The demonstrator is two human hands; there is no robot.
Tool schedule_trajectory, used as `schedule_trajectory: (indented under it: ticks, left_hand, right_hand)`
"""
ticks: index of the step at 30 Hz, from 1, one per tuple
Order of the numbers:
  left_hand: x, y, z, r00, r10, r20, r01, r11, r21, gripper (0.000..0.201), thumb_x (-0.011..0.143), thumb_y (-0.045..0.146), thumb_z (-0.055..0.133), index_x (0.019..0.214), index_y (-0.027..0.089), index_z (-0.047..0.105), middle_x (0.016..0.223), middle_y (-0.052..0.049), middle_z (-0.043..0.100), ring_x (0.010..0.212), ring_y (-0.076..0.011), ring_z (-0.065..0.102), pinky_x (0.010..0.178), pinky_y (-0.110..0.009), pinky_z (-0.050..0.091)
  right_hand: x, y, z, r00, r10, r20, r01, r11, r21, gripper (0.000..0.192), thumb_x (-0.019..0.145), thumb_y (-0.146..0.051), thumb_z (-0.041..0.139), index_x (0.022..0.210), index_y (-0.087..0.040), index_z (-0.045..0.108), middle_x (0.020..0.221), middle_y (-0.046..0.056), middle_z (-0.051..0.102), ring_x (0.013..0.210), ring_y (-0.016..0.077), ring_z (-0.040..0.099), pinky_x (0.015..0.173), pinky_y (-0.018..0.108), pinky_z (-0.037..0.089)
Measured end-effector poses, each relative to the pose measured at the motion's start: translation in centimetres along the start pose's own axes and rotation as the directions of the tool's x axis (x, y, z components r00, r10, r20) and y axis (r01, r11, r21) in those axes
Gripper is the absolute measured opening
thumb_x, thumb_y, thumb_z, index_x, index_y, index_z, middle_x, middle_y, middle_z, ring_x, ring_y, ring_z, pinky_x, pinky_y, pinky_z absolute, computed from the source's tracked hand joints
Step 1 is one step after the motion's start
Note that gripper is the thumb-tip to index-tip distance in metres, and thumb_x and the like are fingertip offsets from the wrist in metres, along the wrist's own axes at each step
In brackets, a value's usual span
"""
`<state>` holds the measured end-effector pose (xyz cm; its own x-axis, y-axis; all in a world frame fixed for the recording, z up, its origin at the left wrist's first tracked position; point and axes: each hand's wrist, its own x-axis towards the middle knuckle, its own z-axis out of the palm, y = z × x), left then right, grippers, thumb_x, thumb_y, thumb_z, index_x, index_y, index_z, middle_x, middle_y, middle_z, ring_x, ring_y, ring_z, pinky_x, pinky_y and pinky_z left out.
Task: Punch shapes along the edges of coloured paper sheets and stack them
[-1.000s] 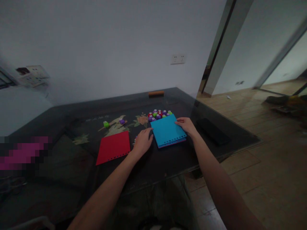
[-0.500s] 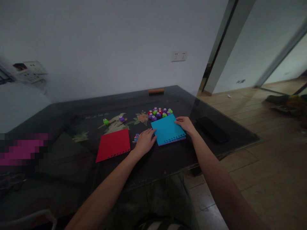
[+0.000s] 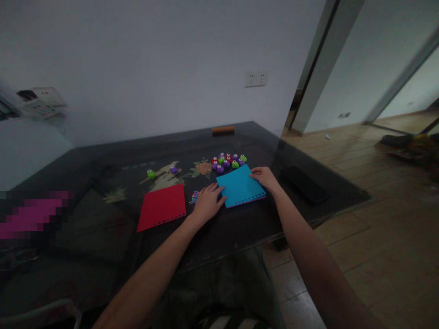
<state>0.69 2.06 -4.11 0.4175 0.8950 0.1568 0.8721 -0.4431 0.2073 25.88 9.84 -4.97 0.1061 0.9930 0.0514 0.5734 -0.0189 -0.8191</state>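
Observation:
A blue sheet of punched paper (image 3: 239, 185) lies before me, with a thin pink edge showing beneath its lower right side. My right hand (image 3: 264, 177) pinches its right edge between thumb and fingers. At the left edge, my left hand (image 3: 208, 201) rests with fingers stretched out and thumb touching the paper. Partly hidden behind that hand is a small cluster of colourful little pieces (image 3: 195, 197), too small to name. Farther left lies a red punched sheet (image 3: 162, 207), apart from both hands.
Several red, green and purple eyeball-topped toys (image 3: 227, 161) cluster just behind the blue sheet. A green toy (image 3: 151, 173) and a purple toy (image 3: 173, 169) stand behind the red sheet. A brown cylinder (image 3: 223, 130) lies near the wall, and a black flat object (image 3: 304, 184) at the right.
The blue sheet's lower edge has settled down, so the gap above the pink edge is narrower. Both hands have stayed nearly in place.

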Motion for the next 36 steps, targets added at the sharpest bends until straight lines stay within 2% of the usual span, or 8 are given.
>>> schedule_trajectory:
  ticks: [12, 21, 36]
  left_hand:
    - [-0.04, -0.07, 0.15, 1.000, 0.005, -0.002, -0.005, 1.000, 0.002, 0.046, 0.086, 0.045, 0.041, 0.127, 0.024, 0.047, 0.136, -0.008, 0.044, 0.126, -0.0256, 0.037, 0.102, -0.044, 0.030]
    - [-0.02, -0.08, 0.34, 1.000, -0.001, -0.009, 0.001, 1.000, -0.007, 0.046, 0.086, 0.044, 0.042, 0.127, 0.023, 0.047, 0.136, -0.009, 0.043, 0.126, -0.0263, 0.036, 0.103, -0.045, 0.029]
    - [-0.07, 0.00, 0.46, 1.000, 0.008, -0.023, -0.008, 1.000, -0.008, 0.045, 0.086, 0.043, 0.042, 0.126, 0.023, 0.048, 0.136, -0.009, 0.044, 0.126, -0.0262, 0.036, 0.102, -0.045, 0.030]
  right_hand:
    - [-0.62, -0.53, -0.48, 0.989, -0.018, -0.147, -0.015, 0.975, -0.222, 0.020, 0.069, -0.024, 0.066, 0.088, -0.018, 0.068, 0.078, 0.005, 0.067, 0.072, 0.0157, 0.061, 0.066, 0.025, 0.045]
    - [-0.33, -0.12, -0.15, 0.994, -0.027, -0.104, 0.012, 0.989, -0.145, 0.016, 0.070, -0.022, 0.063, 0.084, -0.016, 0.069, 0.074, 0.005, 0.068, 0.064, 0.0135, 0.062, 0.066, 0.025, 0.048]
    - [-0.58, -0.50, -0.25, 0.996, -0.019, -0.085, 0.006, 0.989, -0.150, 0.015, 0.070, -0.020, 0.063, 0.083, -0.017, 0.069, 0.074, 0.006, 0.068, 0.062, 0.0137, 0.062, 0.065, 0.026, 0.049]
